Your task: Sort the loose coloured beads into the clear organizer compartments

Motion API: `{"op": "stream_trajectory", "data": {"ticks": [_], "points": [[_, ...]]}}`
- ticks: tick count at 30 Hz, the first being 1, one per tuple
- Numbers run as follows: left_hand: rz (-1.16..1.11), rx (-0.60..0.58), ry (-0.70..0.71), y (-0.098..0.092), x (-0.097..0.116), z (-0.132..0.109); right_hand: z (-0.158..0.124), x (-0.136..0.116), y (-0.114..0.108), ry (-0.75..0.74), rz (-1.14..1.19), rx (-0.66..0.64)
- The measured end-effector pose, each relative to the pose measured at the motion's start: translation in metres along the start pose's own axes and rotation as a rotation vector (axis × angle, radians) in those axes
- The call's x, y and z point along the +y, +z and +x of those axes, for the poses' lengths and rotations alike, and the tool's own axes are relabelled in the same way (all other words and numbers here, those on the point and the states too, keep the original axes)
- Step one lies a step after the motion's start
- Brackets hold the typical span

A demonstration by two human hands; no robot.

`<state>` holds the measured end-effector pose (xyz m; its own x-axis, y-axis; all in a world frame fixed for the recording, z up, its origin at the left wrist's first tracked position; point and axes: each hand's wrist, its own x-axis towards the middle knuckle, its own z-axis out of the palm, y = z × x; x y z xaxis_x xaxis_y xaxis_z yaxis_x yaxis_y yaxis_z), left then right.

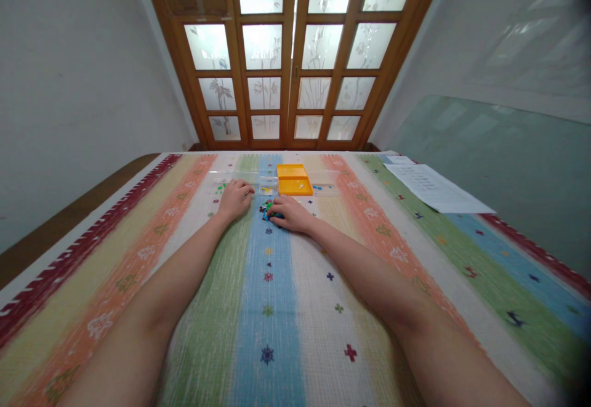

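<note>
A small pile of mixed coloured pieces (265, 210), red, green and blue among them, lies on the cloth's blue stripe. My right hand (293, 213) reaches over its right side, thumb and fingers apart and touching the pieces. To the left, my left hand (235, 199) is closed, fingertips together and pointing right. Whatever they pinch is too small to make out. Beside that hand are green pieces (221, 188) in a clear tray. Between and beyond my hands, yellow pieces (266, 189) sit in a clear compartment. An orange box (295, 193) stands open, with small white pieces inside.
Blue pieces (317, 188) lie in a clear tray right of the orange box. Printed paper sheets (436, 188) rest at the table's right edge. A striped cloth (272, 296) covers the table. Wood-framed glass doors (286, 74) stand behind it.
</note>
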<state>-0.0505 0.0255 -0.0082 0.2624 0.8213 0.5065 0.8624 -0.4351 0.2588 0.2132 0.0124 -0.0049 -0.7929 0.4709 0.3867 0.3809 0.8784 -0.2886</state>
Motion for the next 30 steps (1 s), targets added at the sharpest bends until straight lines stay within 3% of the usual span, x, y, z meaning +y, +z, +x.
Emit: {"op": "stream_trajectory", "data": {"ticks": [8, 12, 21, 26, 30], "points": [[-0.005, 0.001, 0.016, 0.002, -0.004, 0.0, 0.001, 0.0, 0.006, 0.019, 0.019, 0.029], [-0.021, -0.035, 0.029, 0.0, 0.0, 0.0, 0.002, 0.005, 0.007, 0.095, 0.077, 0.091], [-0.145, -0.197, 0.194, -0.006, 0.024, 0.002, -0.018, 0.06, -0.032, 0.605, -0.022, 0.604], [-0.143, -0.296, 0.322, -0.004, 0.028, 0.001, -0.036, 0.081, -0.046, 0.938, -0.165, 0.601], [-0.135, -0.319, 0.328, -0.005, 0.029, 0.0, -0.039, 0.08, -0.045, 1.031, -0.207, 0.54]]}}
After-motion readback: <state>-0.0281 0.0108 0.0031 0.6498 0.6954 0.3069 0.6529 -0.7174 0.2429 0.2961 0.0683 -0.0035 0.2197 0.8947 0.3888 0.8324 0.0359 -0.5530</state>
